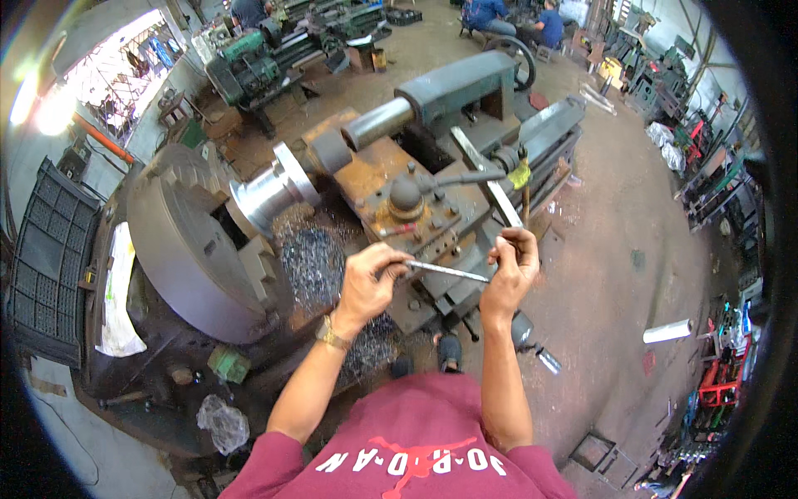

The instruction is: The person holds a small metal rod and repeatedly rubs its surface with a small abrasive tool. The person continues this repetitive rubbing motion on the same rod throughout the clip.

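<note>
Level in front of my chest is a thin silvery rod or strip (449, 270). My left hand (370, 279), with a watch at its wrist, pinches its left end between thumb and fingers. The rod's other end meets my right hand (511, 274) near the palm. Those fingers are curled in toward the thumb, and what they pinch is hidden. Just beyond both hands stands the lathe's rusty tool post (406, 198) with its long handle. To its left, a shiny turned metal piece (274, 193) sits in the big chuck (195, 241).
Metal shavings (312, 266) heap below the workpiece. The tailstock (457, 83) reaches away at the back, with a flat bar (486, 175) across the lathe. A white roll (667, 331) lies on the floor at right. Another green lathe (249, 71) and seated people (549, 29) are farther off.
</note>
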Demonstrator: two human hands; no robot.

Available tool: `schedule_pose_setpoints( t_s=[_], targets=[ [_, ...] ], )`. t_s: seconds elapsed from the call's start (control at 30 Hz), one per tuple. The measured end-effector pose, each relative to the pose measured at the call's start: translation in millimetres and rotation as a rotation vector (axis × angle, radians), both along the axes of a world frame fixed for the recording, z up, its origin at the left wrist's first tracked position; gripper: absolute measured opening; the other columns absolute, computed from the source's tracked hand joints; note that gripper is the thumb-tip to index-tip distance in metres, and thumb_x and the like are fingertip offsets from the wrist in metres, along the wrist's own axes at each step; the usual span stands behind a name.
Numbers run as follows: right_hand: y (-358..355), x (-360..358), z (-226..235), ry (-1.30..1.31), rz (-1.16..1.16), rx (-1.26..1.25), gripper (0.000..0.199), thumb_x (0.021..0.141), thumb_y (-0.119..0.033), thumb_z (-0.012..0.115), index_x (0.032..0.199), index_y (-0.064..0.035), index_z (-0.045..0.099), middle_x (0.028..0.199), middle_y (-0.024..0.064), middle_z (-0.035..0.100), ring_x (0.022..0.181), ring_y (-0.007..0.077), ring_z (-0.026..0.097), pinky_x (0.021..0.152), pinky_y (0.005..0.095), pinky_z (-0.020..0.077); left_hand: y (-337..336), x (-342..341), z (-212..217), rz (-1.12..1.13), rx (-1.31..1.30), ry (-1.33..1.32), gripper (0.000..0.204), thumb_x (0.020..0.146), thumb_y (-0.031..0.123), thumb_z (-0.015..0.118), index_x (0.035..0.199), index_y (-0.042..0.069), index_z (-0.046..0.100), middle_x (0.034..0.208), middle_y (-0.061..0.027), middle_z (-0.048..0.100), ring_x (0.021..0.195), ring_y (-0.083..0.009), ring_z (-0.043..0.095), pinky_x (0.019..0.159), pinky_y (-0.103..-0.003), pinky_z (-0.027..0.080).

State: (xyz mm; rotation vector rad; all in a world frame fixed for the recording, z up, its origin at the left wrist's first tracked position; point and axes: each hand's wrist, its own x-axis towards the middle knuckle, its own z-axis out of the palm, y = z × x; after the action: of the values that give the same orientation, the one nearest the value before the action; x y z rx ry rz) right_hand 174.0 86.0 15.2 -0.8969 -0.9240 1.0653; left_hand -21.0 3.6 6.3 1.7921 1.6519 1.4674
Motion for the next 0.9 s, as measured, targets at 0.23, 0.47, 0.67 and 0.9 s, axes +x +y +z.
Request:
schedule_pose_setpoints(
  t_s=[0.23,0.47,0.67,0.9],
  targets=[
    [23,-12,-17,0.264,-0.169,-0.001,0.007,0.099,-0.005,0.057,0.106,-0.0043,0.058,0.092,0.0029,0.056,0.079,0.0107,0.054,0.070,0.0274,0.0475,0,2,3,-0.014,0.022,-0.018,0.017,0.081,0.008,0.082,0.092,0.000,0.072,0.085,-0.0158,0.067,0.080,-0.0348,0.065,0.075,-0.040,0.052],
    [108,-60,-34,0.187,-0.244,-0.094,0.010,0.102,-0.009,0.053,0.111,-0.0076,0.057,0.098,0.0024,0.056,0.081,0.0103,0.053,0.068,0.0257,0.0434,12,18,3,0.179,0.042,0.016,0.021,0.080,0.014,0.085,0.080,0.001,0.069,0.073,-0.0122,0.062,0.067,-0.0313,0.059,0.062,-0.040,0.047],
    [129,-84,-54,0.176,-0.340,-0.017,0.011,0.105,-0.018,0.051,0.112,-0.0104,0.048,0.099,0.0010,0.046,0.086,0.0104,0.048,0.075,0.0288,0.0432,10,35,2,0.367,0.003,0.027,0.015,0.082,0.013,0.082,0.084,0.002,0.072,0.075,-0.0097,0.061,0.068,-0.0307,0.058,0.061,-0.041,0.048],
    [122,-78,-45,0.242,-0.241,0.023,0.013,0.102,-0.014,0.053,0.112,-0.0065,0.050,0.104,0.0033,0.044,0.094,0.0157,0.045,0.088,0.0322,0.0396,12,38,14,0.367,0.005,0.091,0.013,0.080,0.008,0.081,0.082,-0.001,0.072,0.074,-0.0127,0.061,0.066,-0.0318,0.055,0.060,-0.040,0.044]
  ],
)
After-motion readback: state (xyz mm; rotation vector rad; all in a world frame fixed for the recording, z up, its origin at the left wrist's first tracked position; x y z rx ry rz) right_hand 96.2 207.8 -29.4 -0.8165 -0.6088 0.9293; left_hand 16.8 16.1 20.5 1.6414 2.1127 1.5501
